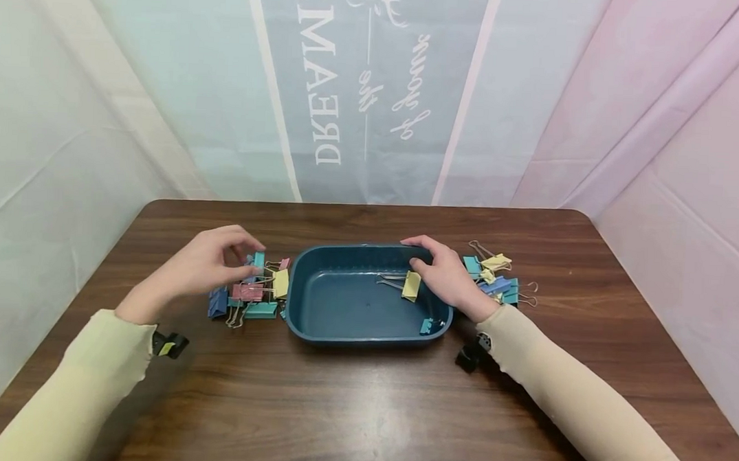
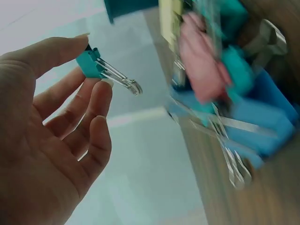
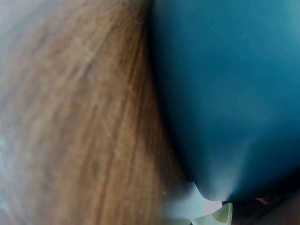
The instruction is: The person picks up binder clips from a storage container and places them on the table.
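My left hand (image 1: pixel 219 258) pinches a small teal binder clip (image 2: pixel 91 63) between thumb and fingertips, its wire handles pointing away from the palm. Just below that hand lies a pile of binder clips, among them a pink one (image 1: pixel 247 292) and a yellow one (image 1: pixel 280 284). My right hand (image 1: pixel 444 275) grips the back right corner of a dark blue plastic tray (image 1: pixel 364 342), its thumb on the inner side and fingers over the rim. Inside the tray are a yellow binder clip (image 1: pixel 411 286) near that hand and a small teal clip (image 1: pixel 426 326).
Another group of clips, including a blue one (image 1: pixel 496 286), lies right of the tray, partly behind my right hand. All stand on a brown wooden table (image 1: pixel 349 408). A printed cloth backdrop (image 1: pixel 375 107) hangs behind the table's far edge.
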Motion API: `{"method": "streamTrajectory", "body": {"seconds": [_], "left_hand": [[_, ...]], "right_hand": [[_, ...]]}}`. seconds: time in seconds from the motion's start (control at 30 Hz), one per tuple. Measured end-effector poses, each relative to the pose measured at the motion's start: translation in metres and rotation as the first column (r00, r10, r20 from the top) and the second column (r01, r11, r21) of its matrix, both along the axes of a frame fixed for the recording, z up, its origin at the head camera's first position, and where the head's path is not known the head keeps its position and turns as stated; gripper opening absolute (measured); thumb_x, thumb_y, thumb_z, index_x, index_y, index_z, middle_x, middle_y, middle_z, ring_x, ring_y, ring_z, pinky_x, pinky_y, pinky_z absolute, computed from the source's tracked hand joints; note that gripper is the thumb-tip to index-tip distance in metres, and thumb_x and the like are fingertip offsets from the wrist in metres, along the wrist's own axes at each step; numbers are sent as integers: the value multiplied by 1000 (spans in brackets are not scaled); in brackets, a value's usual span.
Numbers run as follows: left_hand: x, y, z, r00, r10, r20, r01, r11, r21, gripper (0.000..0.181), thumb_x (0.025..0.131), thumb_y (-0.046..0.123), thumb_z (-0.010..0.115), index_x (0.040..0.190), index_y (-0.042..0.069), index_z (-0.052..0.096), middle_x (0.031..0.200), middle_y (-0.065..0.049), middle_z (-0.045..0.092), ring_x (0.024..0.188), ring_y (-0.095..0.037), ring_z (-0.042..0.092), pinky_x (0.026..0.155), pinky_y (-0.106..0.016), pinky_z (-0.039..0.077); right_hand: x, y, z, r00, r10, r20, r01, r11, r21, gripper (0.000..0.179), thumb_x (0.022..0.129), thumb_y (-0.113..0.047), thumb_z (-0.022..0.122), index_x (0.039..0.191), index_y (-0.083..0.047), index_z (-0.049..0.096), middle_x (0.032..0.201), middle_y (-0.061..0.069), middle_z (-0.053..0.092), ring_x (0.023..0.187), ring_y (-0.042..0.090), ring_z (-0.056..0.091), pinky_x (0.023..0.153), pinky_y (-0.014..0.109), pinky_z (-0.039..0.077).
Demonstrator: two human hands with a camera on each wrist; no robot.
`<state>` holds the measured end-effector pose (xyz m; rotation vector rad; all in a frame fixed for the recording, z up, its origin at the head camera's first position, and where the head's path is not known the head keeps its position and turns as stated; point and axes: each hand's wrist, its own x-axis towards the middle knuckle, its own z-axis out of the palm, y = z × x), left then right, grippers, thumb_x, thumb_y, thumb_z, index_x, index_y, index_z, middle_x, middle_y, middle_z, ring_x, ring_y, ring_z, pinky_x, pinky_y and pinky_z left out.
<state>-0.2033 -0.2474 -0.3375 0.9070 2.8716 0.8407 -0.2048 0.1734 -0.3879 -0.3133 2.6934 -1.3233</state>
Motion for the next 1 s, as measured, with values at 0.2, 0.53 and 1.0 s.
{"method": "streamTrajectory", "body": {"seconds": [0.2, 0.53, 1.0], "left_hand": [[7, -20, -3, 997, 71, 25, -68, 993, -94, 28, 87, 21, 79, 111, 9, 71, 102, -1, 64, 88, -18, 60, 72, -39, 50], [6, -33, -17, 991, 98, 96, -79, 979, -190, 36, 84, 28, 81, 113, 9, 70, 101, -3, 64, 87, -21, 58, 72, -41, 48], [8, -23, 12, 997, 62, 44, -59, 995, -81, 32, 89, 24, 77, 117, 12, 67, 110, -3, 65, 97, -19, 60, 80, -43, 50]], "right_hand": [[-1, -1, 2, 1000, -4, -7, 4, 1000, 7, 38, 103, -16, 54, 140, -26, 53, 140, 7, 51, 43, 22, 35, 46, 35, 38], [0, -1, 0, 1000, -3, -6, 3, 1000, 10, 39, 103, -16, 54, 140, -26, 53, 140, 7, 52, 43, 21, 35, 47, 35, 38], [0, -1, 1, 1000, 0, -10, 0, 1000, 2, 39, 102, -15, 54, 140, -25, 54, 140, 7, 52, 43, 21, 34, 48, 36, 38]]}}
